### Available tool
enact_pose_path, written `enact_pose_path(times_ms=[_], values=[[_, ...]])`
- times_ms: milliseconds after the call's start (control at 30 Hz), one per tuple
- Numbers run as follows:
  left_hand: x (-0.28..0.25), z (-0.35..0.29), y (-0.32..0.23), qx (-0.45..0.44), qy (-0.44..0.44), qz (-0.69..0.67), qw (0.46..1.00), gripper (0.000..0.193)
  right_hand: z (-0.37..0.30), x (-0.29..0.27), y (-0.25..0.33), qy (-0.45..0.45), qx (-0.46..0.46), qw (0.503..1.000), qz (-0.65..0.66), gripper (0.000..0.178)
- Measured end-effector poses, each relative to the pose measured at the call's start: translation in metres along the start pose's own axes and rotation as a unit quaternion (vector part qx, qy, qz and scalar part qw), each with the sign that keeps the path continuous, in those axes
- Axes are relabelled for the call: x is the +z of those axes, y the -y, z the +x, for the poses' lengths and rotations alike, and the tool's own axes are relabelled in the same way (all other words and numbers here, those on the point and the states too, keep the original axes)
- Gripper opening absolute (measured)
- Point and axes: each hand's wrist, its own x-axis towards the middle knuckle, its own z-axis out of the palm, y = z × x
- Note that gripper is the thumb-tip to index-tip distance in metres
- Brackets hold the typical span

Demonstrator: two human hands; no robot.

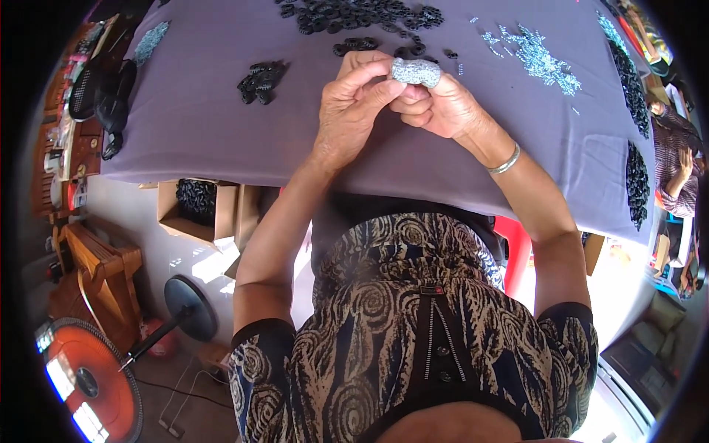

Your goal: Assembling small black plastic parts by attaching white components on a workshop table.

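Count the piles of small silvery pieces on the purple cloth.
3: a small pile by the purple cloth's far-left edge, a scattered pile beyond the right hand, and a narrow pile at the far-right edge. Others may be out of view.

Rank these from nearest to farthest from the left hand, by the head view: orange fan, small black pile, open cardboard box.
1. Small black pile: on the purple cloth, left of the left hand.
2. Open cardboard box: lower left, below the cloth's edge.
3. Orange fan: far lower left.
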Motion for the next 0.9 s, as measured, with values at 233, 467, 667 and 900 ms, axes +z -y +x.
enact_pose_path(times_ms=[233,467,667,900], values=[[0.001,0.001,-0.003,0.013,-0.027,0.049,0.998,0.015,-0.002,-0.001,-0.003,-0.025,-0.003,0.999,-0.020,0.031],[-0.050,0.014,-0.001,0.062,-0.125,0.486,0.863,0.020,0.000,0.013,0.006,-0.128,-0.097,0.940,-0.301,0.016],[-0.080,0.016,-0.012,0.140,-0.121,0.687,0.703,0.018,0.001,-0.003,0.040,-0.286,-0.299,0.801,-0.432,0.031],[-0.097,0.016,-0.019,0.026,-0.128,0.739,0.661,0.019,-0.034,-0.042,0.093,-0.279,-0.241,0.703,-0.608,0.003]])
